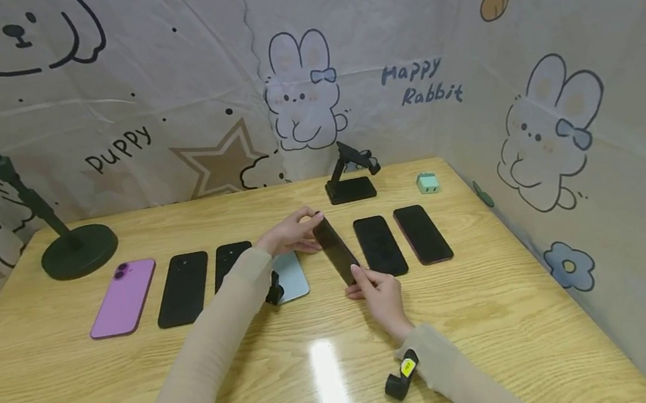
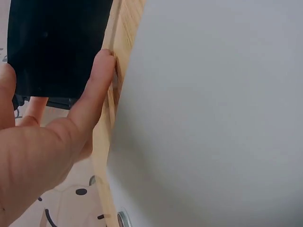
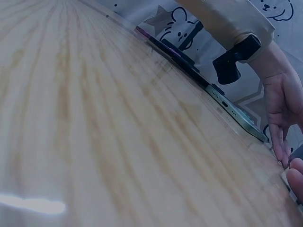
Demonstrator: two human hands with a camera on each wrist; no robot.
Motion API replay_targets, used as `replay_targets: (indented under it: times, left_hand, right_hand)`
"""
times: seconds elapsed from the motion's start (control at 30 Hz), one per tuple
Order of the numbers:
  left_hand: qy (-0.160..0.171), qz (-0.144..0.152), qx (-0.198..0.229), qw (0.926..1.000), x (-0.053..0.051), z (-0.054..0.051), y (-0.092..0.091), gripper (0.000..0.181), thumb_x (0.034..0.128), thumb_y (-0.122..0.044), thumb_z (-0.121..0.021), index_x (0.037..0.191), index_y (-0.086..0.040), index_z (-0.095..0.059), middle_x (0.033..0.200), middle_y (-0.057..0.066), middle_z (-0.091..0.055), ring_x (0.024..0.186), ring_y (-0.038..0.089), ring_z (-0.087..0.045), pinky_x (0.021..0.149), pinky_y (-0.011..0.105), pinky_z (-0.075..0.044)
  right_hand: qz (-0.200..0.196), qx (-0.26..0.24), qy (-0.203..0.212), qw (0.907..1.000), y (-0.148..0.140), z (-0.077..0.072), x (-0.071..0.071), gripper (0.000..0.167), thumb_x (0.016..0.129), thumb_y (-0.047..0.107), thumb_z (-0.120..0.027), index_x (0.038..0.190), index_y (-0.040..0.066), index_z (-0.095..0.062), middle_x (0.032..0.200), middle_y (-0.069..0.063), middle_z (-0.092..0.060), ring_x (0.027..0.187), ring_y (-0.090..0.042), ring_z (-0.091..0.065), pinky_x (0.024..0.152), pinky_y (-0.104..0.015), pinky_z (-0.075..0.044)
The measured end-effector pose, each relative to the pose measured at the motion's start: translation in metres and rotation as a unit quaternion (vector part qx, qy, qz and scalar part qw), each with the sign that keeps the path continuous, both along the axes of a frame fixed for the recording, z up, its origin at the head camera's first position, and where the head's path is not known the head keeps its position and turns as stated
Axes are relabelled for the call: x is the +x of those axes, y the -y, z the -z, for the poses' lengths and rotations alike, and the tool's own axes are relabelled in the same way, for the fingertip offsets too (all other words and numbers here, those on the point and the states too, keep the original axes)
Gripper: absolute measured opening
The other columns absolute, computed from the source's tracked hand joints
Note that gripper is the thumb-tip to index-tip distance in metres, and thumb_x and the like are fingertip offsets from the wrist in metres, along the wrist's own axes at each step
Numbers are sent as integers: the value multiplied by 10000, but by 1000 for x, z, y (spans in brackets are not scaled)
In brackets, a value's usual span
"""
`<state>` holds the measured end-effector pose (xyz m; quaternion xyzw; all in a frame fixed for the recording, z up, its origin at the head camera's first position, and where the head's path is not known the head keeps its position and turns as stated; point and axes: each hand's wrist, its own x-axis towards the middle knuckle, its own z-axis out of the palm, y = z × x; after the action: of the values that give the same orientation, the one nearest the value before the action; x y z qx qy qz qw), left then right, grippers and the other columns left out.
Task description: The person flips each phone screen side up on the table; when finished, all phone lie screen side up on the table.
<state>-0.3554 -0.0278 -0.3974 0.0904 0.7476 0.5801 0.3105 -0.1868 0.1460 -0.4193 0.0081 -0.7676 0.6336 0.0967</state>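
A dark phone (image 1: 336,248) is held tilted above the table between both hands in the head view. My left hand (image 1: 292,233) grips its far end, and my right hand (image 1: 379,294) pinches its near end with the thumb on top. The left wrist view shows the dark phone (image 2: 57,47) between the fingers and thumb of my left hand (image 2: 47,142). Under my left wrist lies a light blue phone (image 1: 292,278). Right of the held phone lies a black phone (image 1: 380,246). In the right wrist view only fingertips of my right hand (image 3: 296,177) show at the edge.
Further left lie a purple phone (image 1: 123,298) and black phones (image 1: 183,290) (image 1: 231,256); another dark phone (image 1: 423,234) lies at the right. Behind stand a green lamp (image 1: 80,251), a black stand (image 1: 351,189) and a mint charger (image 1: 427,182) on the wooden table (image 1: 494,315).
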Motion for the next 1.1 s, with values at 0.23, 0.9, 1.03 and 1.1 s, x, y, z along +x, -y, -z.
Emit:
replay_targets:
  times: [0.23,0.9,1.03,1.1]
  left_hand:
    - [-391,-141,-277,9988,0,7,1,394,987,-456,-459,1173,-112,-413,1213,238,-593,825,241,-679,793,368,-576]
    - [-783,-612,-694,9926,5,5,-4,478,936,-238,-633,1367,-74,-504,1195,213,-567,562,134,-559,602,259,-555]
    - [-779,-600,-766,9922,4,5,-4,477,931,-195,-639,1375,-80,-512,1227,229,-545,572,135,-560,619,266,-558]
    - [-775,-595,-799,9920,4,5,-5,469,932,-179,-636,1377,-90,-517,1221,228,-532,582,138,-569,622,261,-557]
  right_hand:
    - [58,-59,1,10000,1,1,0,344,990,158,-537,1030,-156,-672,786,-317,-680,734,-455,-678,679,-339,-584]
    - [-17,-110,-256,9996,-2,10,-6,357,955,28,-560,1246,-175,-522,823,-313,-681,755,-434,-683,669,-315,-581]
    - [-22,-123,-115,9999,-2,9,-6,493,942,9,-574,1375,-141,-395,846,-308,-669,777,-426,-687,673,-295,-580]
    - [0,-117,-24,9999,-2,8,-5,510,939,9,-578,1391,-124,-382,848,-299,-659,785,-416,-691,677,-291,-581]
